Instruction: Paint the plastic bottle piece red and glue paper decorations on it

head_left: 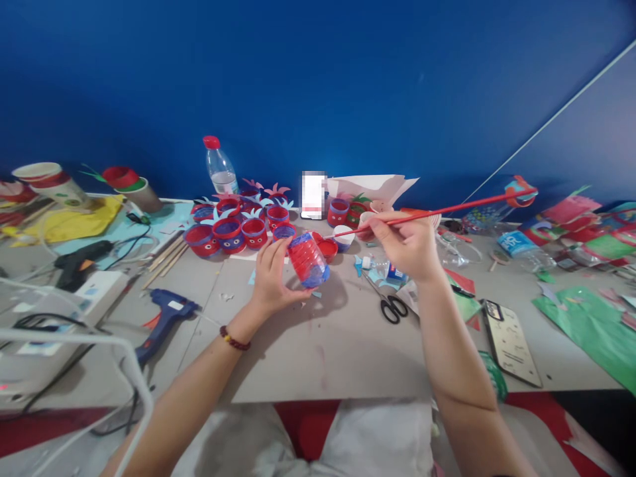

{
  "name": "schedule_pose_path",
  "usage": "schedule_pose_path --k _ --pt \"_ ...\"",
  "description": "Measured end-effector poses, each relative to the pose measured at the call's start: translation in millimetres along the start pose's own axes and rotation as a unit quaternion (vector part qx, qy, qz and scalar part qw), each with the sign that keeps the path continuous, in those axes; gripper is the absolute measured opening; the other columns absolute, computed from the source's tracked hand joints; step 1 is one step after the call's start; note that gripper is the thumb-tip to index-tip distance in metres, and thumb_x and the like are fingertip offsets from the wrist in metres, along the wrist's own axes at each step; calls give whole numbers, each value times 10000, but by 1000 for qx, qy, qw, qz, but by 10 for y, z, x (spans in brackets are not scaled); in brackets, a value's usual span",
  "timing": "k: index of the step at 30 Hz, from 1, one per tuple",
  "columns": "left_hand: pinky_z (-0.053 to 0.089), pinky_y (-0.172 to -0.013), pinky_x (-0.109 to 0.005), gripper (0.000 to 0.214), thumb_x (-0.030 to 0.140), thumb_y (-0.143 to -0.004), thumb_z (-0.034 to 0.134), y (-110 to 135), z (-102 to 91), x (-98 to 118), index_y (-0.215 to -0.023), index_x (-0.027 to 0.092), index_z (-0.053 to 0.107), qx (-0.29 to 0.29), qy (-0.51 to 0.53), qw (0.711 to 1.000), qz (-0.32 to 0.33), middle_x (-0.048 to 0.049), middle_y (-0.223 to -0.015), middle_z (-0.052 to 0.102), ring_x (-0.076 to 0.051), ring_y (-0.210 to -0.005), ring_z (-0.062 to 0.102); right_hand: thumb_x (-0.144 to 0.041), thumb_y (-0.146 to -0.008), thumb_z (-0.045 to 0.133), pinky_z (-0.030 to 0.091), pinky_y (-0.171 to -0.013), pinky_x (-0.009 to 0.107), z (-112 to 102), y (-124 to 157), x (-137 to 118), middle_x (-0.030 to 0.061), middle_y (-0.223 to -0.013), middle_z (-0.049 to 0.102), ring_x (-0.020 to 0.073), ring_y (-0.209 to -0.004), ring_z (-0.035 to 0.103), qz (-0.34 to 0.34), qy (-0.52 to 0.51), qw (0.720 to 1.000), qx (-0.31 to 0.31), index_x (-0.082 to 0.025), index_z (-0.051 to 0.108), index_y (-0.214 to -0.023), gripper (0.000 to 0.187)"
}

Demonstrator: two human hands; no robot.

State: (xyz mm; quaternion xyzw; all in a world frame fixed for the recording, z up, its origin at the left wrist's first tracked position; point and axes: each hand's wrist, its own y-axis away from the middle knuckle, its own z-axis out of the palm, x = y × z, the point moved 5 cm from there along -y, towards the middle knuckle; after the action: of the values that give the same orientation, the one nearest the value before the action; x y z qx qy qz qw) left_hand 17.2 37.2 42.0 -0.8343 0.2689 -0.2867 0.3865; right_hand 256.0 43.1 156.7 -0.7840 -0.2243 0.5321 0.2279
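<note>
My left hand (271,278) holds a cut plastic bottle cup (308,262) tilted above the table, its sides painted red in the middle and blue at both ends. A long red-handled paintbrush (447,208) is pinched in my right hand (405,242). The brush tip is close to the cup's upper right side; I cannot tell whether it touches. Just behind the cup is a small container of red paint (328,249). Beside that stands a white paper cup (344,238). Several finished-looking red and blue cups (230,236) with eyes and paper leaves stand behind my left hand.
A blue glue gun (166,318) and a white power strip (74,311) with cables lie left. Black-handled scissors (392,308), a phone (511,341) and green sheeting (591,324) are right. A clear bottle with a red cap (221,169) stands by the blue wall.
</note>
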Motion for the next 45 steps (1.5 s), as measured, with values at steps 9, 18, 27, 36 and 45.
schedule_pose_path --k 9,18,27,36,45 --pt "414 -1044 -525 1077 584 -579 808 -31 -37 30 -1445 175 316 37 -20 999 0 -176 -1285 538 -361 -1188 533 -167 -913 570 557 -629 303 292 165 -353 34 -794 755 169 -700 684 -192 151 969 -38 -204 707 -880 146" --pt "399 -1061 -516 1047 546 -600 812 -43 -48 34 -1450 179 322 31 -28 999 -10 -175 -1290 537 -356 -1188 531 -158 -909 579 539 -604 304 335 223 -471 45 -771 750 172 -687 680 -196 120 970 -79 -199 709 -885 139" --pt "404 -1051 -509 1059 581 -599 799 -42 -40 49 -1452 180 315 27 -39 999 2 -172 -1284 541 -354 -1180 536 -147 -906 576 563 -644 298 220 174 -422 36 -825 763 171 -735 701 -199 143 969 -44 -205 712 -900 149" --pt "396 -1056 -509 1047 572 -598 799 -39 -42 47 -1441 167 327 33 -42 999 8 -176 -1274 549 -350 -1174 540 -141 -908 586 525 -599 292 345 217 -369 38 -772 741 158 -670 657 -201 150 966 -65 -188 702 -905 126" --pt "396 -1053 -512 1016 552 -609 795 -35 -22 6 -1437 194 328 12 -35 999 -34 -174 -1298 532 -361 -1200 526 -164 -909 584 549 -603 287 320 233 -498 54 -806 764 165 -690 688 -160 92 976 -115 -173 722 -884 141"
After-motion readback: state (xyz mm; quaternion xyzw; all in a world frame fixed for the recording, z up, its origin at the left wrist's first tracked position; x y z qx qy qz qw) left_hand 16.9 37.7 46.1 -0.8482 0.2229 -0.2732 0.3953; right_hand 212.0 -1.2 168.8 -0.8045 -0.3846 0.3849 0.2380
